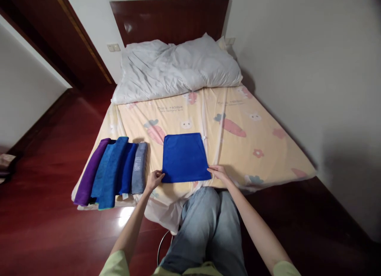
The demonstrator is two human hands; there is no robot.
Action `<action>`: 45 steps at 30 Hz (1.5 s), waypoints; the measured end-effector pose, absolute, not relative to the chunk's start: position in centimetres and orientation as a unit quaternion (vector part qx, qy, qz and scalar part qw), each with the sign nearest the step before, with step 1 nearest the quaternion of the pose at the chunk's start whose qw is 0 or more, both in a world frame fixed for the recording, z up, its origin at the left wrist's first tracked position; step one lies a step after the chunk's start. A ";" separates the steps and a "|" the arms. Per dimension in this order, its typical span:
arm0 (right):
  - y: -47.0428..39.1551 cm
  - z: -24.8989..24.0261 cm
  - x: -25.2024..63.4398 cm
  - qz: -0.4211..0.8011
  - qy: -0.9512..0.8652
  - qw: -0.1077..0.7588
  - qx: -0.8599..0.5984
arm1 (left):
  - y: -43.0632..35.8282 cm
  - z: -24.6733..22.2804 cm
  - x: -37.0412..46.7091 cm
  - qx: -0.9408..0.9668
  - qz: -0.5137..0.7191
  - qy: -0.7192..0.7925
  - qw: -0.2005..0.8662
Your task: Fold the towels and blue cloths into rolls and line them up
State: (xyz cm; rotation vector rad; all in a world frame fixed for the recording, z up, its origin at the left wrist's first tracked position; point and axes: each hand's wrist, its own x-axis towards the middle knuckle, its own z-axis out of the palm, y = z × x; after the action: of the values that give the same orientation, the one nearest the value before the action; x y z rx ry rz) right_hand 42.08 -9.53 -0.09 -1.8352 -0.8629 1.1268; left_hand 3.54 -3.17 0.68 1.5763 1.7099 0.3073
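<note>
A blue towel (185, 157) lies flat on the bed in front of me, spread in a near square. My left hand (154, 180) pinches its near left corner. At the near right corner, my right hand (218, 172) has thumb and fingers closed on the edge. To the left lie several rolled or folded towels side by side: a purple towel (91, 172), a teal-blue towel (113, 172) resting on top of others, a dark blue towel (127, 168) and a grey towel (139, 168) with white lettering.
The bed (258, 137) has a yellow sheet printed with carrots and rabbits. A crumpled white quilt (178, 67) lies by the dark wooden headboard (172, 20). My legs in jeans (208, 224) are at the bed's near edge, and a wall (321, 69) stands at right.
</note>
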 end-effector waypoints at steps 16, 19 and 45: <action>12.1 -4.2 44.0 0.351 -0.395 0.325 -0.784 | 18.9 -1.0 9.8 0.568 0.239 0.674 0.407; 14.2 -4.4 44.4 0.295 -0.443 0.270 -0.802 | 21.1 -1.1 10.7 0.601 0.241 0.660 0.381; 17.5 -2.5 44.7 0.228 -0.492 0.142 -0.828 | 24.3 -1.0 12.3 0.771 0.091 0.582 0.240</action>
State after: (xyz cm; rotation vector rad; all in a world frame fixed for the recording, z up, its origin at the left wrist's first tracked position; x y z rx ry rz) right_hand 44.67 17.52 -2.53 -2.3904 -1.4193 0.6576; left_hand 12.28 24.31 -0.99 2.1109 1.5934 0.2480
